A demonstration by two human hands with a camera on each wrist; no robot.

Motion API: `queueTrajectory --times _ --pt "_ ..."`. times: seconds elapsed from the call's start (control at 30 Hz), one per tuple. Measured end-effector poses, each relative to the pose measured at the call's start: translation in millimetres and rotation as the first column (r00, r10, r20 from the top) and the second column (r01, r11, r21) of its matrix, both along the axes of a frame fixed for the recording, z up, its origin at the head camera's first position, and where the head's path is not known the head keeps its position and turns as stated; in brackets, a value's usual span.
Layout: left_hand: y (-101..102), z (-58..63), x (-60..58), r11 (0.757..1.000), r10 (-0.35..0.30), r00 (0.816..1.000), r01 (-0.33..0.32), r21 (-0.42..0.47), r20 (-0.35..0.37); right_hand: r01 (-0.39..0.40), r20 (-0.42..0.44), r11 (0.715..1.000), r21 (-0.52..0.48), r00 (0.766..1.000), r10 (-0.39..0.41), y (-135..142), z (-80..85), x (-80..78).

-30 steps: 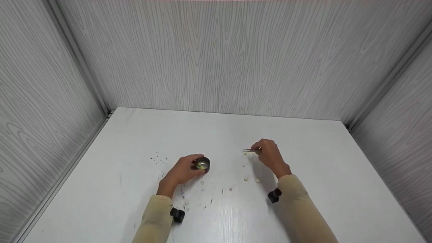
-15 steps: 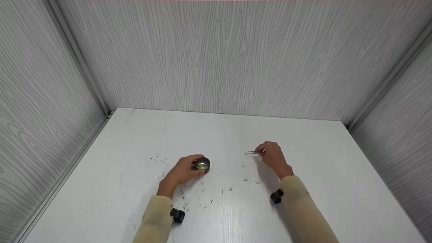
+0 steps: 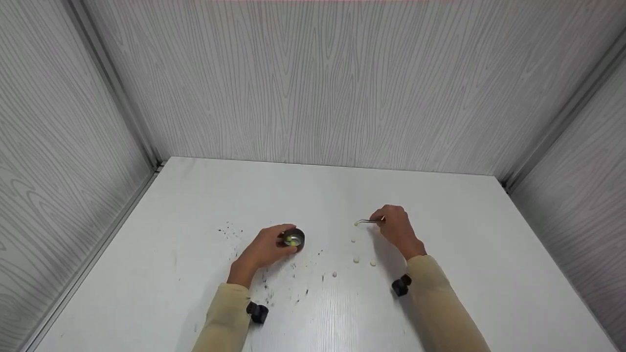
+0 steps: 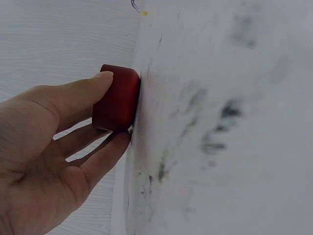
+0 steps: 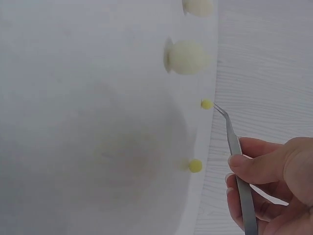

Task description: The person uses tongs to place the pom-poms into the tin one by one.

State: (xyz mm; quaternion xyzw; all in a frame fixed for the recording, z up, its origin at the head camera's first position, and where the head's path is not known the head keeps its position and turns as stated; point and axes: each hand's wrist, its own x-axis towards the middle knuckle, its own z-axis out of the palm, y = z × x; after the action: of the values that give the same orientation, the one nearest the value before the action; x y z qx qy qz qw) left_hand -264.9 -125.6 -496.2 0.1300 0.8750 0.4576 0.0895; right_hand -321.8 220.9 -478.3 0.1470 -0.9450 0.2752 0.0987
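Note:
My left hand (image 3: 268,246) grips a small round container (image 3: 300,243) by its side, thumb and fingers on its wall. Its outside looks red in the left wrist view, and it stands upright on the white table. A few yellow-green balls (image 3: 292,241) lie inside it. In my right hand (image 3: 397,230) I pinch metal tweezers with bent tips (image 5: 234,143). Their points are right at a small yellow ball (image 5: 207,104) on the table. A second yellow ball (image 5: 195,165) and a larger pale ball (image 5: 188,57) lie near it in the right wrist view.
Pale balls (image 3: 356,260) lie on the table (image 3: 440,293) below the tweezers, with a pinkish ball (image 3: 334,274) further left. Dark smudges (image 3: 268,293) mark the tabletop around my left hand. Grey wood-grain panels (image 3: 313,88) enclose the back and sides.
My right hand has shifted slightly right and toward me, and the tweezer tips have come down from just above the yellow ball to it. The left hand and container stay put.

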Motion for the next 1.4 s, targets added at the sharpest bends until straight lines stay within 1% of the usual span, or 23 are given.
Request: queueTrajectory --times 0.13,0.27,0.5,0.67,0.83,1.03,1.23,1.4 --pt "0.7 0.2 0.9 1.0 -0.004 1.0 0.004 0.002 -0.002 0.018 0.024 1.0 -0.01 1.0 -0.018 -0.4 -0.5 1.6" --pt "2.1 -0.2 0.8 1.0 -0.007 1.0 0.007 0.011 0.002 0.03 0.039 1.0 0.003 0.999 -0.03 -1.1 -1.9 2.6" --pt "2.9 -1.4 0.1 1.0 -0.022 1.0 0.022 0.016 0.002 0.016 -0.025 1.0 0.017 1.0 -0.015 -0.5 -1.6 3.8" --pt "3.1 -0.6 -0.4 1.0 -0.026 1.0 0.026 0.015 -0.004 0.002 -0.04 1.0 -0.001 0.999 -0.002 -1.8 1.9 5.6" --pt "2.7 -0.5 -0.3 1.0 -0.029 1.0 0.029 0.01 -0.009 -0.024 -0.05 0.999 -0.025 0.998 0.023 -7.3 7.4 10.3" --pt "0.9 0.1 0.2 0.999 -0.034 0.999 0.035 0.01 -0.016 -0.058 -0.058 0.997 -0.05 0.997 0.055 -21.7 13.4 15.7" --pt "0.8 0.3 -1.1 1.0 -0.016 1.0 0.016 0.016 -0.006 -0.097 -0.062 0.994 -0.052 0.994 0.094 -36.6 18.0 20.8" --pt "1.6 -1.2 -1.2 1.0 -0.002 1.0 0.002 0.013 0.001 -0.123 -0.05 0.991 -0.058 0.991 0.12 -47.0 17.9 25.8"
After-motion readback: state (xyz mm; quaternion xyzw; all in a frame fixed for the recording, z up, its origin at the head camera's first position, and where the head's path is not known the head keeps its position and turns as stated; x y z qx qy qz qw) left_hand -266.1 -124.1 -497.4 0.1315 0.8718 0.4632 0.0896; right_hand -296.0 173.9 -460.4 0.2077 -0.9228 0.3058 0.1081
